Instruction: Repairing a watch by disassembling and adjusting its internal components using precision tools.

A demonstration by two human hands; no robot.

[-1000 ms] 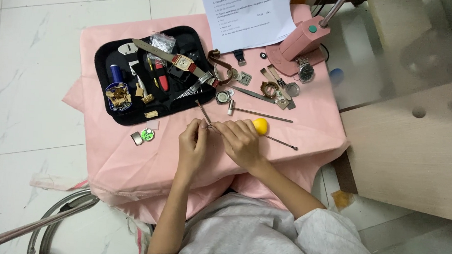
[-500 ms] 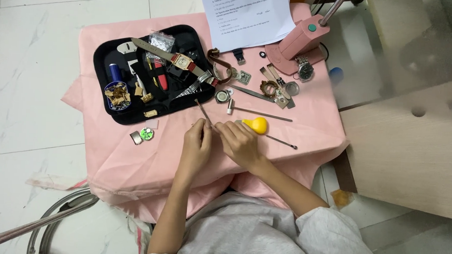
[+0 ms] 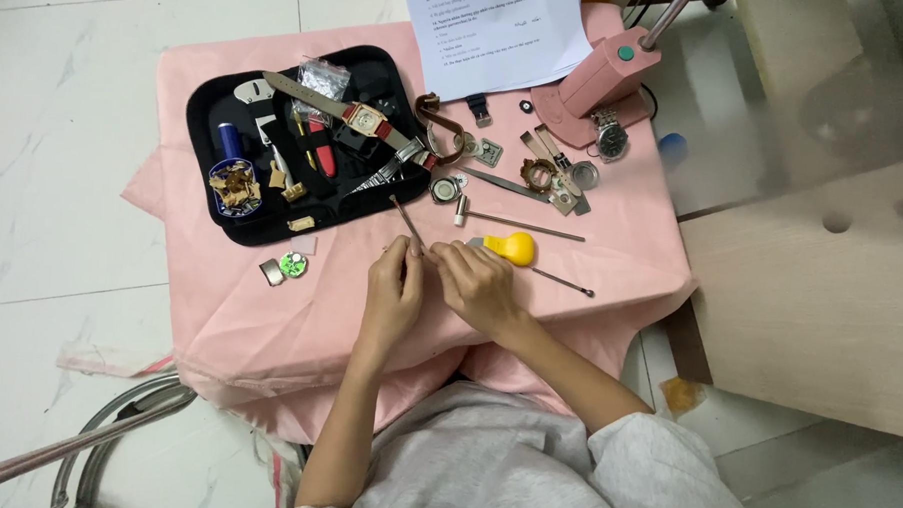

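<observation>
On the pink cloth-covered table (image 3: 269, 318), the left hand (image 3: 390, 297) pinches a thin, stiff, light metal rod tool (image 3: 408, 222) near its lower end, while the right hand (image 3: 480, 285) curls beside it, its grip hidden.

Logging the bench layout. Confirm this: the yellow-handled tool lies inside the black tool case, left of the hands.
Not quite. The head view shows the yellow-handled tool lying on the pink cloth, outside the black tool case, just beyond the right hand.
</observation>
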